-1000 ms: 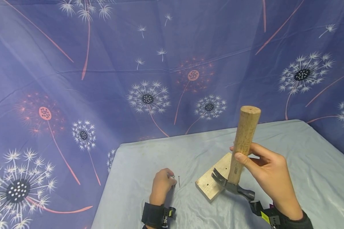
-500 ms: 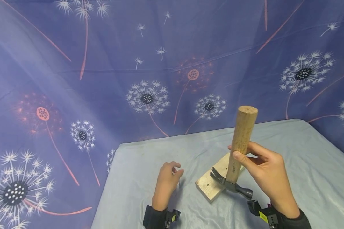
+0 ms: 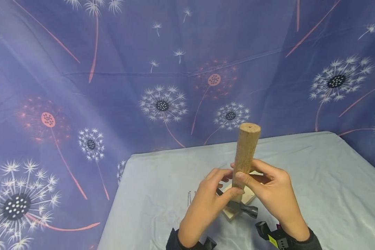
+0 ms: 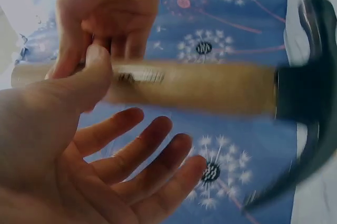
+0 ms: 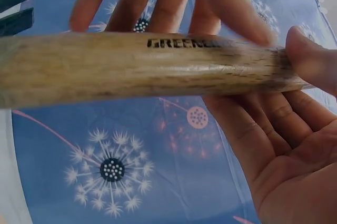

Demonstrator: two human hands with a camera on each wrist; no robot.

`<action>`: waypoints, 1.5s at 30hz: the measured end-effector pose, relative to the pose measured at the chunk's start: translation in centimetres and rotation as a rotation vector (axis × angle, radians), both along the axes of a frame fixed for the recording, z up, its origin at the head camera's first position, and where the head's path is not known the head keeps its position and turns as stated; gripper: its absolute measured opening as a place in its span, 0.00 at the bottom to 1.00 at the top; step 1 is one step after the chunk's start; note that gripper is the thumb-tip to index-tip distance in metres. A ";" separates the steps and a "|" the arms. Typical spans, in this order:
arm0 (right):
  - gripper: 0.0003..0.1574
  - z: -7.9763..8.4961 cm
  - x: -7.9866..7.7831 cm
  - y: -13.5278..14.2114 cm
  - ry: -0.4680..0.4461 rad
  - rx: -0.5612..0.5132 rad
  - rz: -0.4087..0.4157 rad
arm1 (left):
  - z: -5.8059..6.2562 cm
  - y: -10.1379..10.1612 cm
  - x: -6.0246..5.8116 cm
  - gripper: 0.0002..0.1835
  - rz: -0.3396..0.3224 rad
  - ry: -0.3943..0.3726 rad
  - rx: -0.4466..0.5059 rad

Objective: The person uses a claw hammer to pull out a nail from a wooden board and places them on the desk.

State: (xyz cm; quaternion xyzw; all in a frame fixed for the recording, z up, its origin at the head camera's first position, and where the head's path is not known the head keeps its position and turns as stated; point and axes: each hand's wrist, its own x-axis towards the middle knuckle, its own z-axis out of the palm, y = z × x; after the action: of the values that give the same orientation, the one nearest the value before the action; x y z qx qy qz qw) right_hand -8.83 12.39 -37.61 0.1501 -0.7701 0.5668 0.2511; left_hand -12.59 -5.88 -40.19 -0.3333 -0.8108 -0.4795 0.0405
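- Right hand [image 3: 270, 191] holds a claw hammer [image 3: 244, 163] upside down: wooden handle up, dark metal head down by the wood block [image 3: 241, 201]. Thumb & fingers pinch the handle abt mid-shaft.
- Left hand [image 3: 207, 205] meets the same handle from the other side; its thumb presses on the shaft. Left wrist view shows the other fingers spread loosely under the handle, not wrapped round it.
- Hammer is raised over the block, w/ both hands on it; whether the head touches the wood can't be told.
- Block lies on the table [image 3: 315, 180], mostly hidden behind the hands.
- Loose nails [image 3: 189, 197] lie on the cloth just left of the hands, untouched.
- Progress, judged: tool is in hand, but no nail seen standing in the block, so hammering looks not yet begun.
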 end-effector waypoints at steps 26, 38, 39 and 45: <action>0.23 -0.8 0.8 -0.6 -0.069 0.036 0.011 | -1.4 0.1 0.7 0.14 -0.050 -0.087 0.110; 0.19 -0.3 0.6 -0.3 -0.129 0.107 0.057 | -1.8 -0.6 0.7 0.15 -0.072 -0.031 0.113; 0.18 -0.3 0.6 -0.3 -0.138 0.113 0.066 | -1.8 -0.8 0.7 0.15 -0.067 -0.027 0.108; 0.13 0.1 0.3 -0.2 -0.143 0.176 0.037 | -1.3 -1.9 0.9 0.15 -0.038 0.009 0.065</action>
State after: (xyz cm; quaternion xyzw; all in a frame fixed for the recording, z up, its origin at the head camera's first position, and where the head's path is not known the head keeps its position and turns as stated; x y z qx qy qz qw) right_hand -8.51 12.18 -37.54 0.1448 -0.8299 0.5110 0.1709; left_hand -11.73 -7.83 -41.50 -0.3494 -0.7881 -0.5047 0.0457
